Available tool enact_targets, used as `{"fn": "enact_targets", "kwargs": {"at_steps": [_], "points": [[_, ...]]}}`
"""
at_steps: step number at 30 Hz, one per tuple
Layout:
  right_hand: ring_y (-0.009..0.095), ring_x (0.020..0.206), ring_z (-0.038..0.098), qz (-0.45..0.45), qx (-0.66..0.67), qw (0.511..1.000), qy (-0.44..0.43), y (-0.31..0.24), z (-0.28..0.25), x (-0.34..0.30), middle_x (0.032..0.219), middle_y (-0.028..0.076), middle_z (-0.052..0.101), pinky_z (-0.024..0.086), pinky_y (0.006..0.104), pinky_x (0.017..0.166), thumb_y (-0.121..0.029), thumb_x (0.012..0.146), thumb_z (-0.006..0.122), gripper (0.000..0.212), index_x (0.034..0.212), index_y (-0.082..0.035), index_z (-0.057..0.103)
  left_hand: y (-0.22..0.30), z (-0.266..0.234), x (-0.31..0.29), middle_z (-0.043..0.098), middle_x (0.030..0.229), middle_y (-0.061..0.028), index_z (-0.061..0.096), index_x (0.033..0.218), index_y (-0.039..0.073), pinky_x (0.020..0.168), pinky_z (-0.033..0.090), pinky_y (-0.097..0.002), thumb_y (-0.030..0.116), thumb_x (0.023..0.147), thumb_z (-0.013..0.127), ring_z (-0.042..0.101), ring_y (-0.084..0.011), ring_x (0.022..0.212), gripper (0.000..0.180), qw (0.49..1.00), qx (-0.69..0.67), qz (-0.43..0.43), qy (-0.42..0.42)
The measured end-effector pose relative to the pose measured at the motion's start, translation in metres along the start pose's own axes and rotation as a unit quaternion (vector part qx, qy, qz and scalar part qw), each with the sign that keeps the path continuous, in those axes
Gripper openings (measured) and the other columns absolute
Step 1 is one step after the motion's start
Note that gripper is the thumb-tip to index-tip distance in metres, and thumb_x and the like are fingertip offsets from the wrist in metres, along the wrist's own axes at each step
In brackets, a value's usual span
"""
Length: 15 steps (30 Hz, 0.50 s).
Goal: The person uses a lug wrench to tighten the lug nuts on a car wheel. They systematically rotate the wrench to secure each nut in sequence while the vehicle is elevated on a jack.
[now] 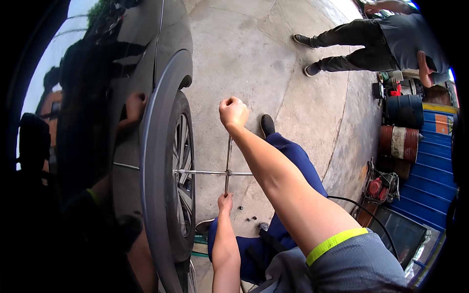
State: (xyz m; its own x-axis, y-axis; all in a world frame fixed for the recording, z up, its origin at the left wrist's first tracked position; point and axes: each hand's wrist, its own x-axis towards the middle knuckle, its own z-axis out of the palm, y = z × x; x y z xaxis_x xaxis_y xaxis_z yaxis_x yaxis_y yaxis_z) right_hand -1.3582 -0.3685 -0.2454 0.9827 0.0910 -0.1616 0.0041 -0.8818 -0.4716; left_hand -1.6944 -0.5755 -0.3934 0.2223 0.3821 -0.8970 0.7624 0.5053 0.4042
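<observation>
A chrome four-way lug wrench [207, 172] has one arm reaching into the spoked wheel [183, 151] of a dark car, at a lug position near the hub. My left hand [225, 202] is closed round the wrench's near arm. My right hand [233, 112] makes a fist at the end of the far arm, on the opposite side of the cross. The wrench's fourth arm points away from the wheel and passes behind my right forearm. Several small dark lug nuts [247, 219] lie on the concrete beside my left hand.
The car's glossy dark side [97, 146] and wheel arch [151, 141] fill the left. Another person [381, 44] stands at the far right. Drums [398, 142], a red machine [377, 188] and a blue panel [430, 171] line the right. A black hose [371, 201] curves beside my arm.
</observation>
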Motion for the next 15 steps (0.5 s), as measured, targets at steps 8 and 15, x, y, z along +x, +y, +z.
{"fn": "enact_targets", "kwargs": {"at_steps": [8,15], "points": [[0.04,0.081,0.072,0.003,0.037,0.999,-0.022,-0.009,0.004,0.0,0.081,0.021,0.073,0.057,0.0466,0.078,-0.031,0.087,0.065,0.028,0.077,-0.006,0.074,-0.01,-0.025,0.02,0.075,0.103,-0.0217,0.076,0.106,0.002,0.092,0.052,-0.0409,0.037,0.084,0.071,0.071,-0.0309,0.1,0.042,0.998,0.038,-0.036,-0.033],[0.04,0.08,0.072,-0.034,0.027,0.999,-0.014,-0.02,0.008,0.014,0.08,0.021,0.072,0.058,0.0458,0.077,-0.034,0.09,0.065,0.034,0.078,-0.004,0.076,0.01,-0.011,0.012,0.071,0.084,-0.0184,0.071,0.095,0.0,0.078,0.051,-0.042,0.037,0.085,0.068,0.068,-0.0295,0.083,0.038,1.0,0.009,0.001,0.004]]}}
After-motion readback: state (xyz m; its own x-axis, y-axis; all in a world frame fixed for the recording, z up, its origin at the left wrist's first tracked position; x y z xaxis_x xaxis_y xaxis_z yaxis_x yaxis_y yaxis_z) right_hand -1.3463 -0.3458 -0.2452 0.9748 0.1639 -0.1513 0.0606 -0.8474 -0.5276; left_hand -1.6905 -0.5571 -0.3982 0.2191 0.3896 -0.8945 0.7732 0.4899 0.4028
